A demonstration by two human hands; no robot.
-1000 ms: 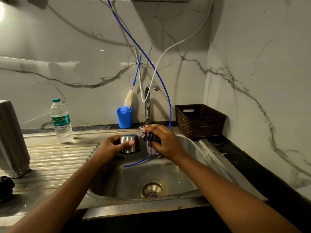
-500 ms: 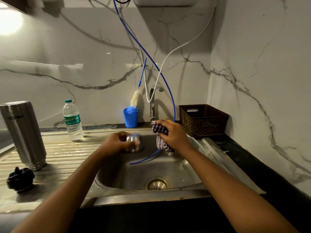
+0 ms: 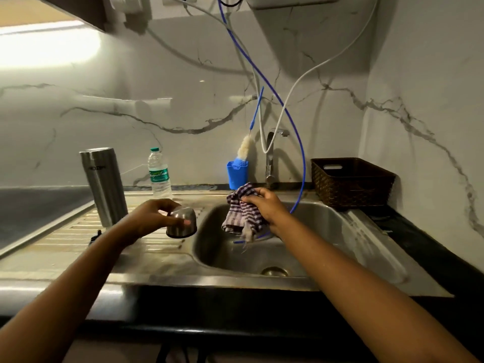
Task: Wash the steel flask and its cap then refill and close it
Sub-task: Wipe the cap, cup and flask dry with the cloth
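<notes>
Gripping the steel cap [image 3: 181,223], the left hand [image 3: 154,218] hovers over the drainboard [image 3: 78,239]; the right hand [image 3: 264,205] clutches a striped cloth [image 3: 242,213].

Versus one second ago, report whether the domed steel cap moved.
Yes. The domed steel cap, in the left hand, moved left from over the steel sink basin to over the ribbed drainboard.

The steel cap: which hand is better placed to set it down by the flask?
Probably the left hand: it grips the steel cap above the draining board, nearer the flask. The right hand holds a cloth over the sink.
</notes>
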